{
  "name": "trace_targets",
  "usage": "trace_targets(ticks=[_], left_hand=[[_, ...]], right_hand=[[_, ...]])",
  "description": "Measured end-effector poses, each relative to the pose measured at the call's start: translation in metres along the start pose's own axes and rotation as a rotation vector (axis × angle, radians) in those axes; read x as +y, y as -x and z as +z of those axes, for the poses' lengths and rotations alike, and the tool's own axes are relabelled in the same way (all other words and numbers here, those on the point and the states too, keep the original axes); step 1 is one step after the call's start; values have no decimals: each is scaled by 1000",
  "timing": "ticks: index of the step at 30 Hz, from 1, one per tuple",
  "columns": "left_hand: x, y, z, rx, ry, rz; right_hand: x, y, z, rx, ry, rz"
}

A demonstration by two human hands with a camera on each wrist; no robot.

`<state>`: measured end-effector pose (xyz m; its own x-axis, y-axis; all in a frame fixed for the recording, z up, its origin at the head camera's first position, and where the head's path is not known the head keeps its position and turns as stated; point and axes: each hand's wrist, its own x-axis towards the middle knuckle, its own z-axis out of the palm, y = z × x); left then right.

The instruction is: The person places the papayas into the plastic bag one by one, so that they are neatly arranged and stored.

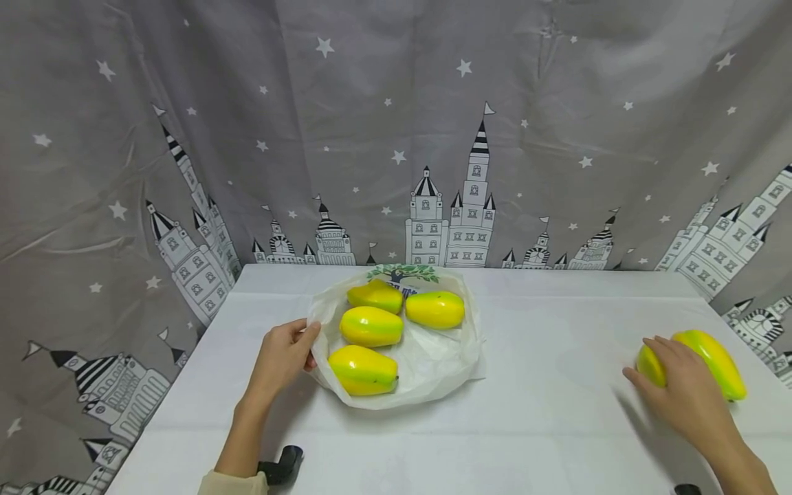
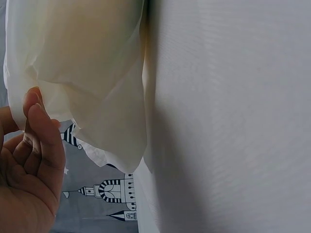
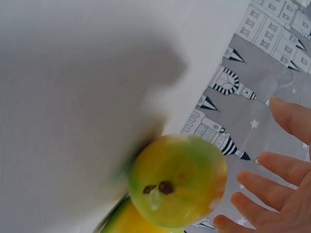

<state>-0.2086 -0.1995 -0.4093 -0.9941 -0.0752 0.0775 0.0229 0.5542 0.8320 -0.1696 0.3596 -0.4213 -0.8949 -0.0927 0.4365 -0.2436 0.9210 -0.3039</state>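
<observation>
- White and thin, the bag (image 1: 433, 364) stands open-mouthed on the tabletop (image 1: 557, 412), a green tree print (image 1: 402, 272) at its 12 o'clock rim.
- Four yellow-green fruits lie inside, counted from the bag's centre: one at 11 o'clock (image 1: 375, 297), one at 2 o'clock (image 1: 435, 309), one at 10 o'clock (image 1: 371, 326) and one at 8 o'clock (image 1: 363, 370).
- At the bag's 9 o'clock, the left hand (image 1: 284, 357) pinches the rim between thumb and fingers.
- Well away from the bag, at its 3 o'clock, the right hand (image 1: 680, 381) is spread over the nearer loose fruit (image 1: 648, 364), its fingers loosely extended rather than wrapped; whether they touch the skin I cannot tell.
- A farther loose fruit (image 1: 716, 357) lies at the nearer one's 3 o'clock, partly behind that hand.
- A beige sleeve (image 1: 232, 483) covers the left forearm, with a black fitting (image 1: 287, 464) at its 2 o'clock.
- Grey cloth (image 1: 371, 137) printed with castles and white stars hangs beyond the tabletop at 12 o'clock.
</observation>
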Motion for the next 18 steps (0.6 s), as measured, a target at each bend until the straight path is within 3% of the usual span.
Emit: trace_targets(ticks=[3,11,18], left_hand=[[-1,0,0,-1,3,0],[-1,-1,1,-8,10,-5],[-1,-1,1,-9,9,-1]], right_hand=[[3,1,-1,4,1,16],[5,1,-7,-74,52,153],[-2,0,-6,-80,10,188]])
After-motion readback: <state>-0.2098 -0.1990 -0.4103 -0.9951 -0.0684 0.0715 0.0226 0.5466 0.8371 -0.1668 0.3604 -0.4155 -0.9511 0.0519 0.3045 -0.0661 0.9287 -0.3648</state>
